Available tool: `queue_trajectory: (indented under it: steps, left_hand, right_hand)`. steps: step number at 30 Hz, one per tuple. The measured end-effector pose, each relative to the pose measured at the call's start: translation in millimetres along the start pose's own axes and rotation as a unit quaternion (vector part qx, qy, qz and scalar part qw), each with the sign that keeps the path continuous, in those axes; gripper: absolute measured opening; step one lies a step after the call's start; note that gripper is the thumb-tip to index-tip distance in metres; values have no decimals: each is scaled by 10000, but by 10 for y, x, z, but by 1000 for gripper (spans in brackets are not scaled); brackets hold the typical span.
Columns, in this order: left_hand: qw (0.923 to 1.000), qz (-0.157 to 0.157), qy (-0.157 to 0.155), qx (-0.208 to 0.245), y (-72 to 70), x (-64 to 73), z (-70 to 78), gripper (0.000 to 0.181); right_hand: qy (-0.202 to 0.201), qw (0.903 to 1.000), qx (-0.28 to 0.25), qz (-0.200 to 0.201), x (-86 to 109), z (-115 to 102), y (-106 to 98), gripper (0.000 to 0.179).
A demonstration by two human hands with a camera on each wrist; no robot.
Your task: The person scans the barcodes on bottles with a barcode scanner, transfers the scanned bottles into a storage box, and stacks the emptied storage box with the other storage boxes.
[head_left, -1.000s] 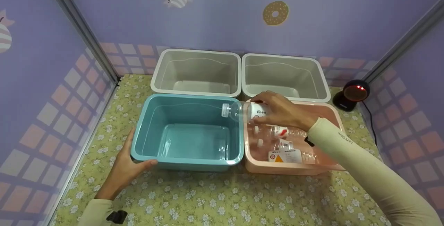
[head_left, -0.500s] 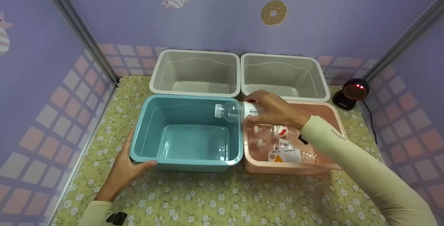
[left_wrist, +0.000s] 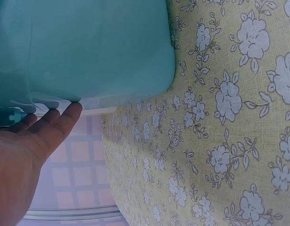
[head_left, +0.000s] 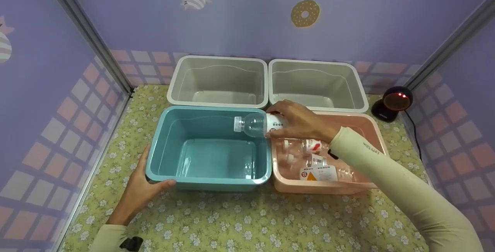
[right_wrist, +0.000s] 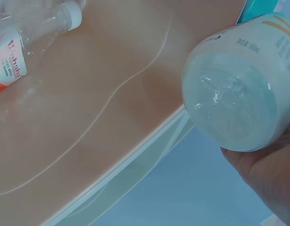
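Observation:
My right hand (head_left: 299,120) grips a clear plastic bottle (head_left: 253,124) with a white label, lying on its side in the air. Its white cap points left over the teal bin (head_left: 209,180), while its label end is over the peach bin (head_left: 328,187). In the right wrist view, the base of the bottle (right_wrist: 229,103) faces the camera. My left hand (head_left: 137,186) touches the front left corner of the teal bin, thumb at the front rim. In the left wrist view, nearly straight fingers (left_wrist: 60,127) rest against its outer wall. No items show inside that bin.
Several clear bottles (head_left: 313,145) and a white card with an orange triangle (head_left: 319,174) lie in the peach bin. Two grey bins (head_left: 218,104) stand behind, against the wall. A black scanner-like device (head_left: 392,103) with red lights and a cord stands at the right.
My right hand has carried the bottle left, so its cap end reaches farther over the teal bin. My left hand has stayed at the bin's corner.

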State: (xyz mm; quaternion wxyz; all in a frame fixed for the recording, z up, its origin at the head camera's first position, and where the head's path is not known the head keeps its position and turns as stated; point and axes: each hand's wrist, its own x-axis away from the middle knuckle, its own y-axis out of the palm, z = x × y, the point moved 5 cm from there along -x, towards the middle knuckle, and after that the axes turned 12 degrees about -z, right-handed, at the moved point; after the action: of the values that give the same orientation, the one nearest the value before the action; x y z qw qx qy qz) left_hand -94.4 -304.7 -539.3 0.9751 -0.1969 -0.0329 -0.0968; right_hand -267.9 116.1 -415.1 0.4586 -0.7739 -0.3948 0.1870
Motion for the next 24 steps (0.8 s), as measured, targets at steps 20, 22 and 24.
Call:
queue_trajectory:
  steps: [20, 22, 24]
  left_hand:
    - [10000, -20, -21, -85, 6, 19, -28, 127]
    - [9999, -13, 2, -105, 5, 21, -24, 127]
    - [9999, -11, 30, -103, 4, 20, -19, 126]
  right_hand:
    - [110, 9997, 153, -149, -118, -87, 42, 74]
    - [83, 9997, 171, -138, -129, -97, 39, 73]
    - [87, 9997, 163, -137, -139, -107, 32, 73]
